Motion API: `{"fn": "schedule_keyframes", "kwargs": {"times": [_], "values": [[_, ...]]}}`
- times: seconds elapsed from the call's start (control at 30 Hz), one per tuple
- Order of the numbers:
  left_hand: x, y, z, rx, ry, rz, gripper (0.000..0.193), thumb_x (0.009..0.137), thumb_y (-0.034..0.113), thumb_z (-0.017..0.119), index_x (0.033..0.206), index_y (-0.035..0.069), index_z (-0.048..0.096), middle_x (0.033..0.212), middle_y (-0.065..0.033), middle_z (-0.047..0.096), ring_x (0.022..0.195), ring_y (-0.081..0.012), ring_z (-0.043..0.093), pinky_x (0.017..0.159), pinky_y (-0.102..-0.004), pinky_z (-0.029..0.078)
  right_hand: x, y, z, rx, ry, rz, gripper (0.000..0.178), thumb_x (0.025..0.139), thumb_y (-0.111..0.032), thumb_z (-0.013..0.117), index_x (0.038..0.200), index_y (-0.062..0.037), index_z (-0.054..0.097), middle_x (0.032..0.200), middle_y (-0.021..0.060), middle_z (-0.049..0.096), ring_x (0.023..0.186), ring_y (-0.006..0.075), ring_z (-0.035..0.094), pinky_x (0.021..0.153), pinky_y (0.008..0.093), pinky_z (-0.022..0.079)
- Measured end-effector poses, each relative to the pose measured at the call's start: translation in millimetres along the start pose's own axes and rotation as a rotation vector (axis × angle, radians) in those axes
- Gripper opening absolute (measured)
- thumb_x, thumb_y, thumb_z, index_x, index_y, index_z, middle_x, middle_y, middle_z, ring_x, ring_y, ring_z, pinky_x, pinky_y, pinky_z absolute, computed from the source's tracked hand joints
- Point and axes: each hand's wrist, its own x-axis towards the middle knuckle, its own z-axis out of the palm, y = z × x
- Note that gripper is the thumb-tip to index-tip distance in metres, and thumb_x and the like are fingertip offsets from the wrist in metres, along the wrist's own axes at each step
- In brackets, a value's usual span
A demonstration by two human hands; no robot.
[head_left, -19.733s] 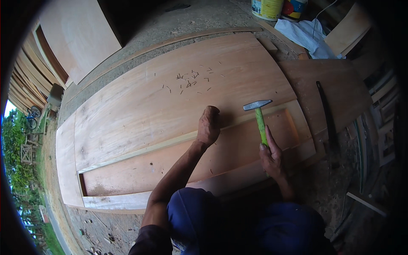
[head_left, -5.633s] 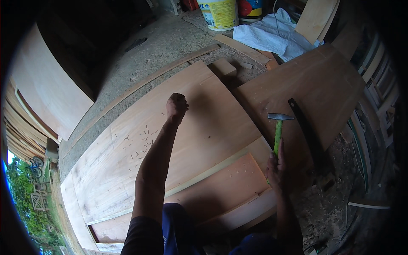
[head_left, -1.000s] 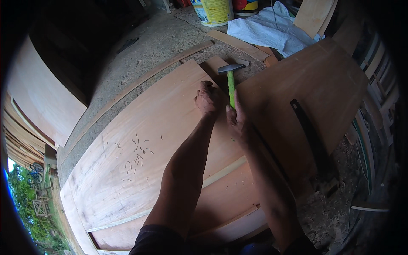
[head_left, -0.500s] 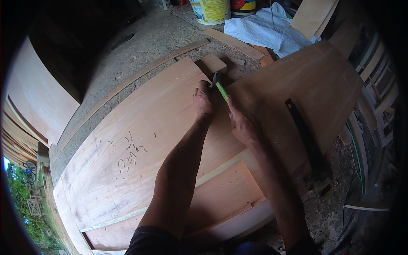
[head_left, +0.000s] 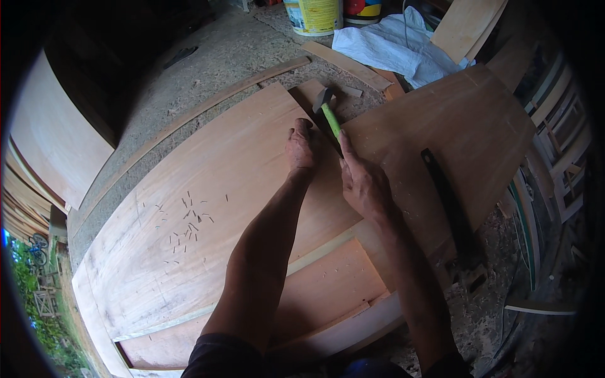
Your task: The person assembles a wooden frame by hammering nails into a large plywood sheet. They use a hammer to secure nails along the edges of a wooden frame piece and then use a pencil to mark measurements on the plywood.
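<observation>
My right hand [head_left: 365, 186] grips a hammer [head_left: 330, 120] by its lime-green handle, index finger stretched along it. The dark metal head is raised past the far edge of a large plywood panel [head_left: 246, 145]. My left hand [head_left: 300, 146] rests at that panel's right edge, fingers curled and pressed together; whatever they hold is too small or hidden to tell. Several loose nails [head_left: 190, 217] lie scattered on the panel, left of my left forearm. To the right of my right hand, a handsaw [head_left: 444, 195] with a dark blade lies on another plywood sheet [head_left: 454, 120].
A wooden block [head_left: 309, 91] sits by the panel's far end. Long wood strips [head_left: 208, 107] lie on the concrete floor. Farther back are a white sack [head_left: 378, 47] and a yellow-labelled bucket [head_left: 314, 17]. Timber frames and offcuts [head_left: 561, 138] crowd the right side; plywood sheets [head_left: 53, 132] lean at left.
The hammer has risen away from my left hand, showing more of its head and handle. My left hand stays at the panel edge. The whole view has shifted slightly.
</observation>
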Motion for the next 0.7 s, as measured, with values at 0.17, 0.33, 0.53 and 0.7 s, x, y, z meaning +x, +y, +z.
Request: {"fn": "schedule_keyframes", "kwargs": {"times": [0.17,0.33,0.53,0.7], "values": [[1,-15,-4,-0.082,-0.029,0.005,0.027,0.086,0.015,0.064,0.11,0.01,0.053,0.095,-0.0159,0.071,0.091,-0.0365,0.068,0.079,-0.0453,0.052,19,-10,-16,-0.146,-0.317,0.175,0.057,0.094,-0.011,0.057,0.148,-0.0096,0.038,0.091,0.0258,0.066,0.084,0.0425,0.066,0.074,0.0518,0.051],[0,-7,-2,-0.219,0.094,-0.111,0.033,0.088,0.01,0.059,0.119,0.008,0.049,0.1,-0.0151,0.07,0.099,-0.0383,0.062,0.085,-0.0479,0.049,13,-15,-18,-0.055,-0.118,0.043,0.055,0.094,-0.011,0.056,0.147,-0.0094,0.04,0.094,0.0262,0.066,0.084,0.0423,0.066,0.076,0.0519,0.053],[-1,-4,-9,-0.165,0.004,-0.148,0.034,0.088,0.011,0.058,0.121,0.007,0.049,0.105,-0.0192,0.067,0.102,-0.04,0.062,0.086,-0.0486,0.049,26,-10,-15,-0.272,-0.305,0.03,0.066,0.091,-0.007,0.058,0.152,-0.0131,0.034,0.096,0.0238,0.068,0.081,0.042,0.067,0.073,0.0498,0.055],[2,-4,-4,-0.16,0.002,-0.172,0.036,0.089,0.013,0.058,0.123,0.008,0.049,0.106,-0.02,0.067,0.104,-0.0407,0.062,0.087,-0.0486,0.049,6,-10,-14,-0.156,-0.089,-0.244,0.074,0.087,-0.004,0.061,0.153,-0.0144,0.03,0.097,0.0237,0.068,0.083,0.0416,0.068,0.072,0.0471,0.056]]}}
